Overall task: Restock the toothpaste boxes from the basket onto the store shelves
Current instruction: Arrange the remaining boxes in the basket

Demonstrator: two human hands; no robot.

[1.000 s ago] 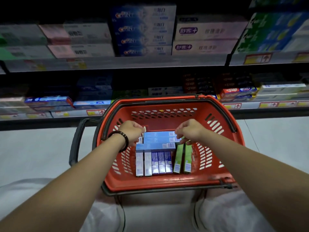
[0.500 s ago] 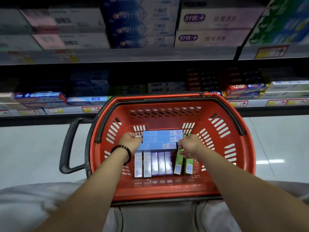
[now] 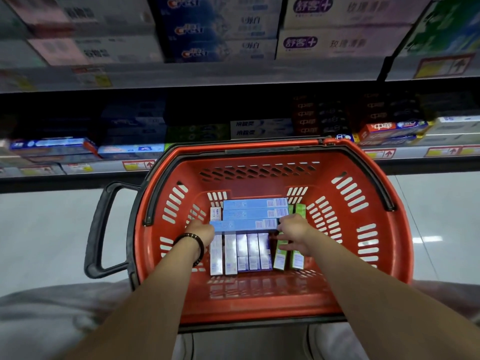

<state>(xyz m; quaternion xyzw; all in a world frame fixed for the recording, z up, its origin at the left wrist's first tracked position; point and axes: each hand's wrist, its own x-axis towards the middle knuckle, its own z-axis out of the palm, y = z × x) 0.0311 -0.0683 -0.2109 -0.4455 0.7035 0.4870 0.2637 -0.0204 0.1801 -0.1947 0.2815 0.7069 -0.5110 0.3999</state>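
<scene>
In the red basket [image 3: 259,307], the left hand [image 3: 201,232] grips the light-blue toothpaste box [image 3: 244,225] at its 9 o'clock end. The right hand [image 3: 294,231] pinches the 3 o'clock end.

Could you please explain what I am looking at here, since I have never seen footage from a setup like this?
There is no machine here: the pictures all come from one wide-angle camera worn on a person's head, looking down at their bare arms. The left hand, with a dark bead bracelet, and the right hand each grip one end of the nearest long light-blue cardboard box. It lies crosswise with two like it on a row of white and blue boxes, beside two green boxes, all inside a red slotted plastic basket with black handles. Behind stand the store shelves, stocked with toothpaste boxes.
</scene>
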